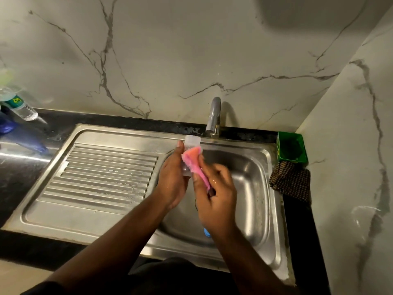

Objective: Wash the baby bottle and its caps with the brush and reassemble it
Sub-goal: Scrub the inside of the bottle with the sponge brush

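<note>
Steadied baby bottle (pixel 190 150) in left hand (pixel 173 179) over sink (pixel 251 167), right hand (pixel 214 199) pinching brush (pixel 196 165) for scrubbing.

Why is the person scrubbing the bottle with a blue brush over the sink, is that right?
Not quite: the head view shows the brush is pink, not blue. The right hand grips it against the bottle, which the left hand holds over the sink.

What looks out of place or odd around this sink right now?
A checked cloth lies crumpled on the sink's right rim beside the green tub. A small blue object sits in the basin below the right hand; what it is cannot be told.
</note>
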A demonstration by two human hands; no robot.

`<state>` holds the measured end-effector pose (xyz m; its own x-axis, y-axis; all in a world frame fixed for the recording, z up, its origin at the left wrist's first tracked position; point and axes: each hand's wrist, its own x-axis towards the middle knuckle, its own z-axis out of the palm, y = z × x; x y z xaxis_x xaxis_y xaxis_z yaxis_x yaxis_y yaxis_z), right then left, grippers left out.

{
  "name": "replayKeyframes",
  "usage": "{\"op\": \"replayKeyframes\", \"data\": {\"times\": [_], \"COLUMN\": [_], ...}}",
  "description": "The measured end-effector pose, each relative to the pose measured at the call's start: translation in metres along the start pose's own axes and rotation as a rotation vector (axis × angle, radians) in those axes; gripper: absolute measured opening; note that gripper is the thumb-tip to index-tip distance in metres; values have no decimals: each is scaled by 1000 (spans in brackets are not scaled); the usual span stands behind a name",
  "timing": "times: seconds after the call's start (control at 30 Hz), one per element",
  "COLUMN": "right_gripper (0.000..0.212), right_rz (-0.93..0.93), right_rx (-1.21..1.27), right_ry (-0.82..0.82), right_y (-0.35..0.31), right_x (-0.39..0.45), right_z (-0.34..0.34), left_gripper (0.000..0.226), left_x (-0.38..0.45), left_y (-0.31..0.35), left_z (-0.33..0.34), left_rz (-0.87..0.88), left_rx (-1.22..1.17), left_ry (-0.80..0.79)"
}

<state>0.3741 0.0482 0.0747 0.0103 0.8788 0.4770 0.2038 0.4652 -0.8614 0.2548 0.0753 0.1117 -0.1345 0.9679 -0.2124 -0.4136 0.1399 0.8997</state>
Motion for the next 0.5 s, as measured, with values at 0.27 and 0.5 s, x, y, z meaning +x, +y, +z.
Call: {"op": "replayKeyframes", "data": {"times": [0.27, 0.5], "right_gripper": [47, 43], "right_rz": [-31, -43], "right_rx": [37, -15], "right_ry": [2, -11], "right_y": [-2, -1], "right_x": [2, 16], "right_z": [-5, -11], "left_gripper": [35, 42], "left_x": [-5, -12], "left_y": [-3, -9], "left_z": [2, 0], "left_rz": [66, -21], "left_rx": [-18, 68], "left_ry": [-13, -88]}}
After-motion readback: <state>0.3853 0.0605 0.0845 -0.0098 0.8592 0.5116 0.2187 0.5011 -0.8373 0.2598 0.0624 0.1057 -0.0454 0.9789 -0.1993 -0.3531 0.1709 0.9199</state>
